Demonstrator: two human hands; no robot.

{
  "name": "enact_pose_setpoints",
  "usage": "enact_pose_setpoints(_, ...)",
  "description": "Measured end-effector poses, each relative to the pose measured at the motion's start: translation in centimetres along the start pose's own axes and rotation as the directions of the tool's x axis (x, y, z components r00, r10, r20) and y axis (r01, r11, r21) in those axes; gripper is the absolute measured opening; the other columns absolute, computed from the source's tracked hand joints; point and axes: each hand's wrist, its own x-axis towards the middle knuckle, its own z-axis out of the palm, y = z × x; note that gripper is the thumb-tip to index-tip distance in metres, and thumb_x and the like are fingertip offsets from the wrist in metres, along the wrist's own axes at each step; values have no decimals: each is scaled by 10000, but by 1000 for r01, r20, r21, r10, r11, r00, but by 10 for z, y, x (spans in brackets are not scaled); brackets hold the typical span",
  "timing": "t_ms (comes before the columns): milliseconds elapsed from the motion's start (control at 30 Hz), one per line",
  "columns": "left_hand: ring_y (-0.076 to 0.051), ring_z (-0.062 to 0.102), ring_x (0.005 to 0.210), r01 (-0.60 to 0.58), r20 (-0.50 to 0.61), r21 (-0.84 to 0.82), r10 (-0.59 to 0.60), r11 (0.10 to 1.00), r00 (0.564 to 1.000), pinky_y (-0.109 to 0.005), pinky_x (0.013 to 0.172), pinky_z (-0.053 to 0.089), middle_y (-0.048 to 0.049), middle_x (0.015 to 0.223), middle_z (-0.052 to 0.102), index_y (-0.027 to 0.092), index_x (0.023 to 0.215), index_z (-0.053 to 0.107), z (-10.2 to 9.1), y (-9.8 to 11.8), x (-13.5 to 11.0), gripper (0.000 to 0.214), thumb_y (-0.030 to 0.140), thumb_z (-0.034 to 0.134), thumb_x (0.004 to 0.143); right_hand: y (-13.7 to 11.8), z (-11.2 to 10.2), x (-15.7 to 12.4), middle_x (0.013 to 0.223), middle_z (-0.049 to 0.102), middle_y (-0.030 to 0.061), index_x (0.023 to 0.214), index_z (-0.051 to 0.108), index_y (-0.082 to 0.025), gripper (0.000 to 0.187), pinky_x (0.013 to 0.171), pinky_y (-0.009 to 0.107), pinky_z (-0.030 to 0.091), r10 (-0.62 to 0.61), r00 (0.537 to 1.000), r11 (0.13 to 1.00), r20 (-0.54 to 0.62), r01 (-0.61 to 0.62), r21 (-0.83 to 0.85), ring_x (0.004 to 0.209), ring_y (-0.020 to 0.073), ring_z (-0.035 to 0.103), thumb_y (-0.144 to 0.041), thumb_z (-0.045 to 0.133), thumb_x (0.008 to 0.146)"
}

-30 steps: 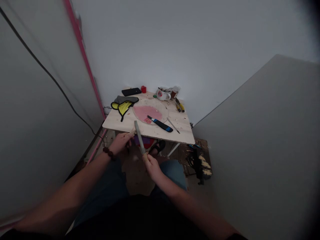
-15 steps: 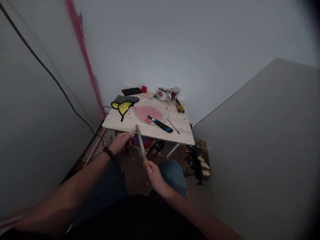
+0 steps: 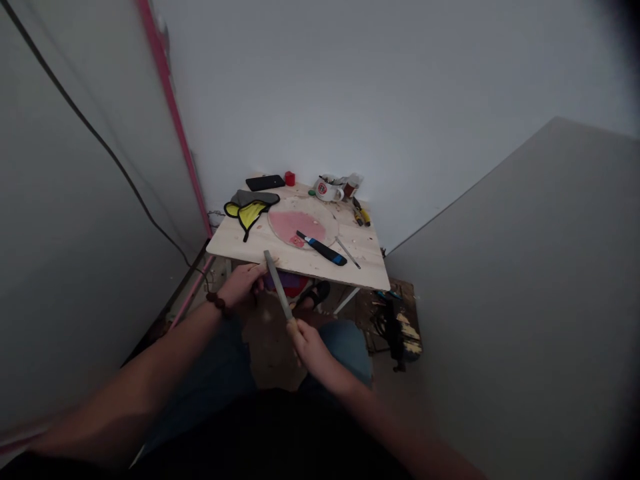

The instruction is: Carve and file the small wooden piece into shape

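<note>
My right hand (image 3: 306,342) is closed round the handle of a long flat metal file (image 3: 277,285), whose blade points up and away toward the table's near edge. My left hand (image 3: 243,283) is closed on a small pale wooden piece (image 3: 266,265) that sticks out toward the file; the blade lies across it. Both hands hover below the front edge of the small wooden table (image 3: 370,263), above my knees.
On the table lie a round board with a pink patch (image 3: 320,212), a black and blue knife (image 3: 321,247), a thin metal rod (image 3: 347,253), a yellow and grey cloth (image 3: 247,208), a black phone (image 3: 265,182), a mug (image 3: 324,190) and small tools. Walls close in left and right; tools lie on the floor (image 3: 399,327).
The file has slid: its tip moved down and left along the wooden piece while my right hand drew back toward me. My left hand has stayed in place.
</note>
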Motion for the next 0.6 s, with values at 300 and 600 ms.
enact_pose_setpoints(300,-231,625,610,-48,31,105,45,993,999,-335,616,452,-81,670,704,258,730,687,-7,4,0,518,682,610,1017,-32,-5,78,611,579,-57,886,562,-280,557,449,268,360,-56,997,996,61,59,-62,458,151,508,-790,577,1107)
enact_pose_setpoints(600,-218,631,640,16,30,-76,-14,997,999,-312,593,468,-61,714,710,224,881,753,-4,-12,8,451,649,654,993,18,-15,11,737,598,-21,918,604,-274,448,621,289,402,-116,993,984,31,119,-133,709,205,564,-656,535,1143)
